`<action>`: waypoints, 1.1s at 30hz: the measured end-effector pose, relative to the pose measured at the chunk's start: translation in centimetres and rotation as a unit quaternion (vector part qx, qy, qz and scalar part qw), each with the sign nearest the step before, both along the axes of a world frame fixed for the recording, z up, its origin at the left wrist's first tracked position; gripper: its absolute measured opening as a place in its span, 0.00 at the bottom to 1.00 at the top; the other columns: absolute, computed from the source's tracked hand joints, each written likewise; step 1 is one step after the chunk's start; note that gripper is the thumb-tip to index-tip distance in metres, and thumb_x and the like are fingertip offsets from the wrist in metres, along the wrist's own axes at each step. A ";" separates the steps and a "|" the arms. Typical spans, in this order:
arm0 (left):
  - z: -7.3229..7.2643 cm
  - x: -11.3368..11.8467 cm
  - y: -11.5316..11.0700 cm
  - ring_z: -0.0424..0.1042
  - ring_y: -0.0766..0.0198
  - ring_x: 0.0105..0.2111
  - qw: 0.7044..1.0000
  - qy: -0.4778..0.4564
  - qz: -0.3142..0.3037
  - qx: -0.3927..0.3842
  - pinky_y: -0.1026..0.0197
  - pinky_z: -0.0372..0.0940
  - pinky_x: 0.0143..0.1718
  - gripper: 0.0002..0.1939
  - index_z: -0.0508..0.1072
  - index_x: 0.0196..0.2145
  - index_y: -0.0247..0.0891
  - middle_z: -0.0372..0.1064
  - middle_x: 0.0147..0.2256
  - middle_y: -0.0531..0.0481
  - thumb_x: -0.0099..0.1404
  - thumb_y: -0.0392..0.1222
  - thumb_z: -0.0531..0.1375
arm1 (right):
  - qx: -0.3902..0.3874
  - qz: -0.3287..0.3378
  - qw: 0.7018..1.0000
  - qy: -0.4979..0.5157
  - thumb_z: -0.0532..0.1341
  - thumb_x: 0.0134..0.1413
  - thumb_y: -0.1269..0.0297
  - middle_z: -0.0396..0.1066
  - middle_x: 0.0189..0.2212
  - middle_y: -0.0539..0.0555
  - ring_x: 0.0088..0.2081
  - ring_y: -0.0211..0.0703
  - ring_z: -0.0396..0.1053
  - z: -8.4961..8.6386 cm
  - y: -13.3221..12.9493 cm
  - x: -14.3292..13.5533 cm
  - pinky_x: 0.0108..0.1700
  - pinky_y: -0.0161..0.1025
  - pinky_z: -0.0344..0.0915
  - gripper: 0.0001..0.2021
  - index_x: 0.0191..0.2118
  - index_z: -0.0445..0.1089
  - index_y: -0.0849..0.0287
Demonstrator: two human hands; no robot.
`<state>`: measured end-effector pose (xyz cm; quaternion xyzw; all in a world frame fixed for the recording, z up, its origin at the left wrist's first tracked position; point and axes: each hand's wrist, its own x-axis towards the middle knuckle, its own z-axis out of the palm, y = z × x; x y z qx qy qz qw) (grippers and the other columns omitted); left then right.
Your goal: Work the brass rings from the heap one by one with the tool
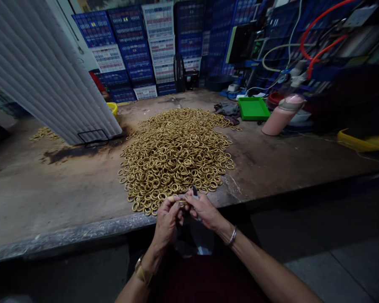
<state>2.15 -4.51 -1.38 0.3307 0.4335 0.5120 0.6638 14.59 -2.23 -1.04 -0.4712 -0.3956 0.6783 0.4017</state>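
Left hand (167, 219) is closed, with a small gold ring (182, 202) pinched at the fingertips by the near edge of the table (82, 181). A black-tipped tool (195, 192) is held in the right hand (205, 209), its fingers bent close to the ring. Whether the ring is touched by the tool cannot be told. Just past both hands, a big pile of rings (177, 155) is heaped. The small ring is best held still, with thumbs kept clear of the tool.

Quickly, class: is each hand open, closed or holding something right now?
Left hand: closed, holding a gold-coloured ring.
Right hand: closed, holding a black-tipped tool.
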 end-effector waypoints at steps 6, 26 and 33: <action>0.4 0.3 0.0 0.56 0.76 0.16 0.999 -0.033 -0.019 -0.020 0.71 0.54 0.15 0.16 0.64 0.34 0.37 0.61 0.23 0.58 0.53 0.49 0.62 | 0.107 -0.025 0.983 -0.150 0.58 0.47 0.56 0.58 0.15 0.44 0.16 0.29 0.51 0.2 0.1 0.0 0.17 0.29 0.49 0.12 0.25 0.60 0.59; 0.2 0.4 -0.5 0.55 0.75 0.14 0.999 0.019 -0.024 0.027 0.70 0.55 0.17 0.14 0.63 0.31 0.38 0.57 0.16 0.60 0.56 0.51 0.58 | 0.344 0.084 0.844 -0.403 0.52 0.47 0.72 0.66 0.23 0.50 0.25 0.37 0.61 0.2 -0.9 1.2 0.29 0.33 0.52 0.06 0.28 0.65 0.57; 0.2 0.2 -0.7 0.56 0.74 0.14 0.997 0.063 -0.021 0.041 0.70 0.54 0.18 0.14 0.63 0.32 0.39 0.58 0.15 0.60 0.57 0.51 0.58 | 0.347 0.106 0.802 -0.474 0.51 0.43 0.75 0.67 0.23 0.51 0.25 0.38 0.61 0.5 -1.1 0.8 0.28 0.34 0.49 0.08 0.29 0.64 0.58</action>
